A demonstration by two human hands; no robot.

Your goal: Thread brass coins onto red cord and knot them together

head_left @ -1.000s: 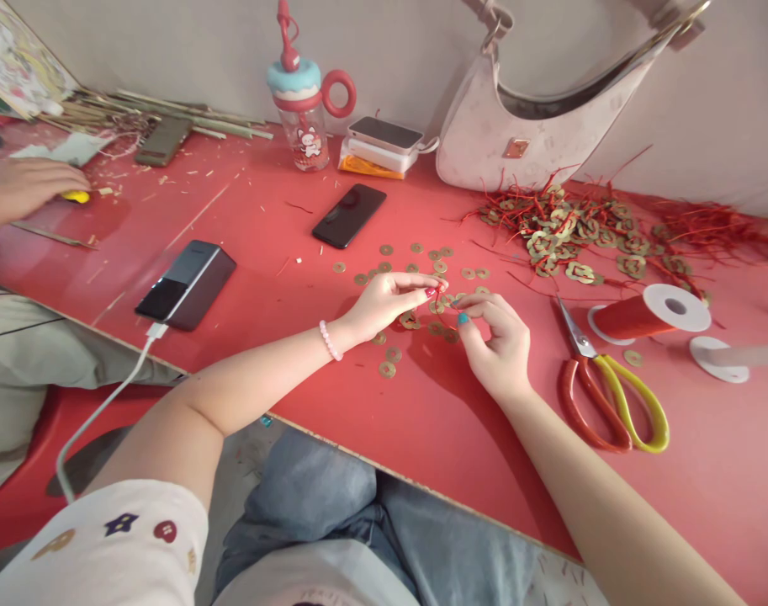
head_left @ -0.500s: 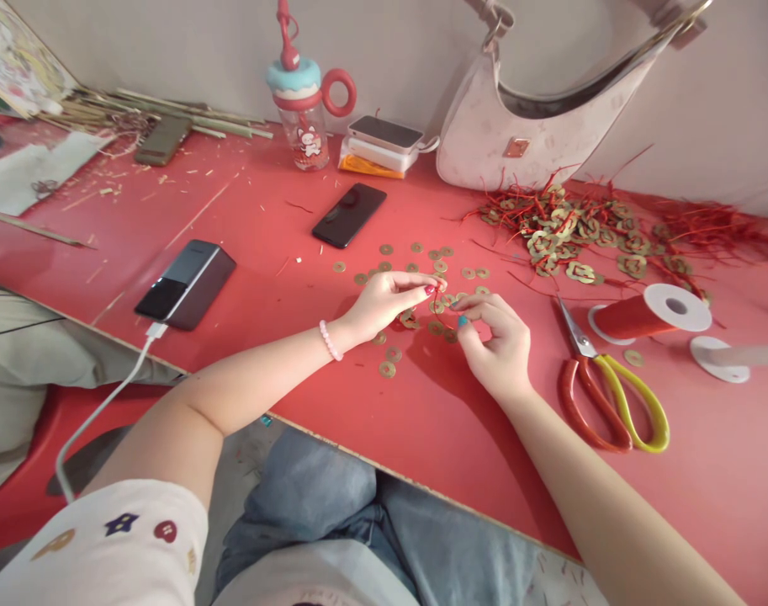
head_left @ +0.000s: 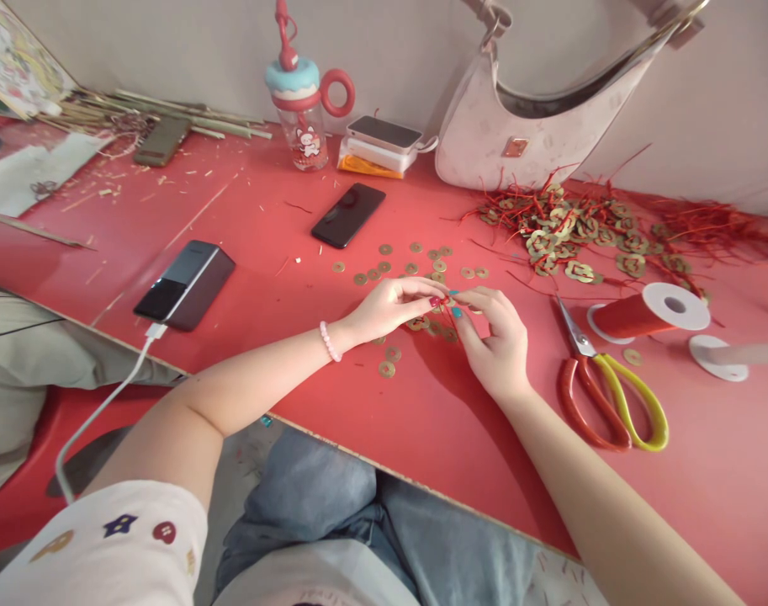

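My left hand [head_left: 389, 306] and my right hand [head_left: 498, 343] meet fingertip to fingertip above the red table [head_left: 371, 421]. Both pinch a thin red cord [head_left: 452, 316] that seems to carry a small brass coin, though the fingers hide most of it. Loose brass coins [head_left: 415, 269] with square holes lie scattered under and beyond the hands. A pile of coins tied with red cord [head_left: 573, 231] sits further back on the right. A spool of red cord [head_left: 648, 311] lies to the right of my right hand.
Scissors with red and yellow handles [head_left: 604, 387] lie right of my right hand. A power bank [head_left: 185, 284] with a white cable, a black phone [head_left: 349, 215], a drink bottle [head_left: 304, 114], a pale handbag [head_left: 548, 126] and bamboo sticks [head_left: 169, 114] are around the table.
My hands have closed together, the fingertips now touching over the cord. Another person's hand at the far left edge has gone out of view.
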